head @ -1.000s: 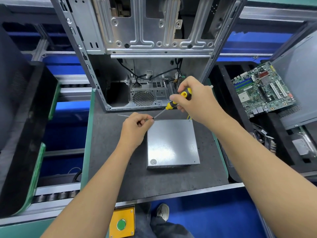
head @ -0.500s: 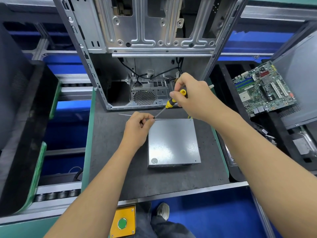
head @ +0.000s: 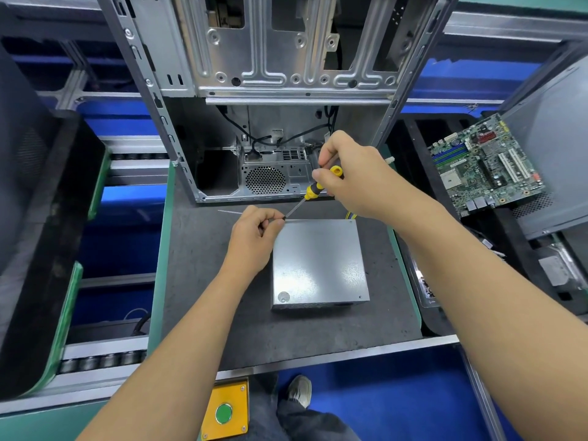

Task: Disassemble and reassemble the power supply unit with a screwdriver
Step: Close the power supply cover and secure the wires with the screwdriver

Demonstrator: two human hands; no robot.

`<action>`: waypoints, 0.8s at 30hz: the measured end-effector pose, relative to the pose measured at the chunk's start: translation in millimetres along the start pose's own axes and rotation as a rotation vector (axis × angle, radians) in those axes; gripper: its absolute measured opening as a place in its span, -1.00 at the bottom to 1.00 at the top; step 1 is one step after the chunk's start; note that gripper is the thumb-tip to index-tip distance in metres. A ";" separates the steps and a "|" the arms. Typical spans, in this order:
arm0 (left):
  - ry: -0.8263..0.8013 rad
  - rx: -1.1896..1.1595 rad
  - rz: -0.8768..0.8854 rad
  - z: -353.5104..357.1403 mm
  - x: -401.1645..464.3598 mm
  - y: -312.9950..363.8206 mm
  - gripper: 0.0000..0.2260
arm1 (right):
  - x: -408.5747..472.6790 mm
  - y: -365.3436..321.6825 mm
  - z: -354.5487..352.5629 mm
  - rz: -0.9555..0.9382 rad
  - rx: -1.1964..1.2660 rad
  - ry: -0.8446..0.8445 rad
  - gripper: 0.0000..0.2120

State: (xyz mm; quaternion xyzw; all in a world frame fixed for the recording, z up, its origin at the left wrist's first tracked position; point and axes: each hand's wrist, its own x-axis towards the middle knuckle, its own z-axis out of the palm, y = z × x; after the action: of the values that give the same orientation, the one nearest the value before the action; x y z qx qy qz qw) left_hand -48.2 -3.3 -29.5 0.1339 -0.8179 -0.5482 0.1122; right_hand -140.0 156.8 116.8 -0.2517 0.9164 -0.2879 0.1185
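Both hands are meeting at the upper left corner of the flat grey metal power supply box, which is lying at the centre of the frame on the dark grey work mat. The right hand is curling around the yellow-and-black handle of the slim screwdriver, slanting the shaft down-left, probably toward a corner screw. The left hand is pinching closed at the shaft's tip, seemingly steadying it; whether it is holding a screw cannot be told. Bare mat is lying left of and below the box, giving room to move. Just above, the open silver computer case is limiting reach, and the green circuit board is sitting well apart at right.
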 end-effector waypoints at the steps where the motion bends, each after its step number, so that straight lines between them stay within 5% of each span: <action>1: 0.000 0.003 0.002 -0.1 0.1 -0.1 -0.80 | 0.4 -0.3 -0.2 -0.001 -0.004 -0.002 -0.89; 16: 0.000 -0.002 -0.001 0.8 -1.6 3.2 -0.83 | 3.8 -9.8 -3.4 -0.026 -0.026 -0.034 -0.81; 24: 0.006 -0.070 -0.058 0.4 -2.4 1.4 -0.74 | 1.0 -3.5 8.4 -0.046 0.196 0.136 -0.71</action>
State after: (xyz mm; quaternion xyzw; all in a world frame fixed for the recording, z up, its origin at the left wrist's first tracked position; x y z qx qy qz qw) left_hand -46.2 -1.5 -28.4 0.1551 -0.7937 -0.5790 0.1037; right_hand -136.4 149.9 112.0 -0.2395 0.8838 -0.3953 0.0734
